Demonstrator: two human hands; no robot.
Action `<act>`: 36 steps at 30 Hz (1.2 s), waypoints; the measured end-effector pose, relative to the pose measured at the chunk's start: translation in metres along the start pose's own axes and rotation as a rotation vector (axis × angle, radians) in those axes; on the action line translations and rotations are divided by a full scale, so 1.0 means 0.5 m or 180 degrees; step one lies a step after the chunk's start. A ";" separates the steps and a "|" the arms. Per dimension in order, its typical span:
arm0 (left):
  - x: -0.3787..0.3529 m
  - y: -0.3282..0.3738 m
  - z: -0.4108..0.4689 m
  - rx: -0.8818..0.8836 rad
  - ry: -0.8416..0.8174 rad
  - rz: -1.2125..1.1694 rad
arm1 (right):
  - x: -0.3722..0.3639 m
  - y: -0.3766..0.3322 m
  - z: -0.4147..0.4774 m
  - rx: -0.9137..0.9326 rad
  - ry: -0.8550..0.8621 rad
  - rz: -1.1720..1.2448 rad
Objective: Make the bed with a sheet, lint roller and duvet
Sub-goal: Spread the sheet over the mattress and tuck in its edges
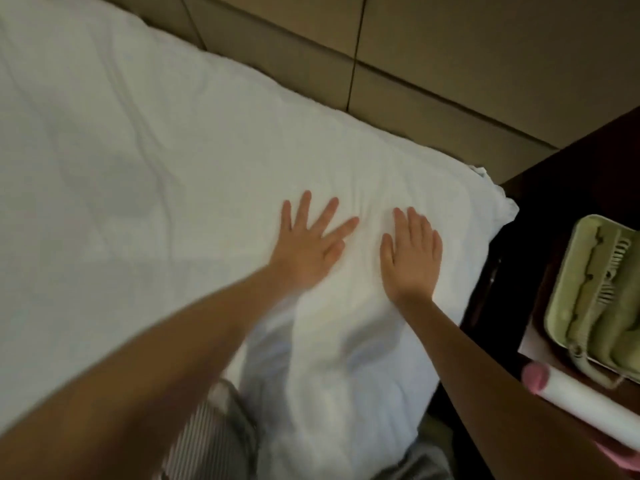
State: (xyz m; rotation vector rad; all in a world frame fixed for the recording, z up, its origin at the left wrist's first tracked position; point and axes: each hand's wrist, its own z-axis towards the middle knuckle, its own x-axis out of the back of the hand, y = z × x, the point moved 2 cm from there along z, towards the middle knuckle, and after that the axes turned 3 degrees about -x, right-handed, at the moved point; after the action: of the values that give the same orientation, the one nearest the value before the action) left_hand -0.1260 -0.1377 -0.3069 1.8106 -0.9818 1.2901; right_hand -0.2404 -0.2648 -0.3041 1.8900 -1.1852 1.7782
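Both hands flat on the white duvet (138, 168), centre of frame, palms down, gripping nothing.
- Left hand (308, 244): fingers straight and spread wide, pressing the fabric.
- Right hand (412, 258): fingers straight and close together, pressing just right of the left one. The two are near each other, not touching.
- Duvet covers the bed from upper left down to bottom centre. It's puffy with light creases around the hands. Its corner sits at right of centre, right up against the dark counter (571, 174).
- Lint roller (581, 400): lower right of frame, lying on its side at the counter's near edge. White roll with a pink end cap and a pink handle running off the bottom right. The right forearm passes just left of it; can't tell if they touch.
- Pale green telephone (595, 296) on the counter, right edge of frame, just above the roller.
- Beige padded headboard (450, 46) across the top and upper right, behind the duvet.
- Grey striped fabric (214, 438) at bottom centre, under the duvet edge. Can't tell what it is.
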 end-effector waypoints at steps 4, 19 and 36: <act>0.017 0.034 -0.026 0.0707 -0.0383 -0.0420 | 0.042 0.105 -0.068 -0.1619 0.0345 0.0606; 0.000 0.263 -0.116 0.1424 -0.0378 -0.1006 | 0.107 0.220 -0.035 -0.1406 -0.0535 0.1114; -0.020 0.337 -0.225 0.0572 -0.0389 -0.0543 | 0.143 0.244 -0.071 -0.1305 -0.0686 0.1528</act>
State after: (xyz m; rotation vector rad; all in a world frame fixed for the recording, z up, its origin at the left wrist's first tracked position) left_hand -0.3240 -0.1182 -0.2688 2.0834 -0.7753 1.2059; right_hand -0.3594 -0.3416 -0.2695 1.6725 -2.0416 1.3907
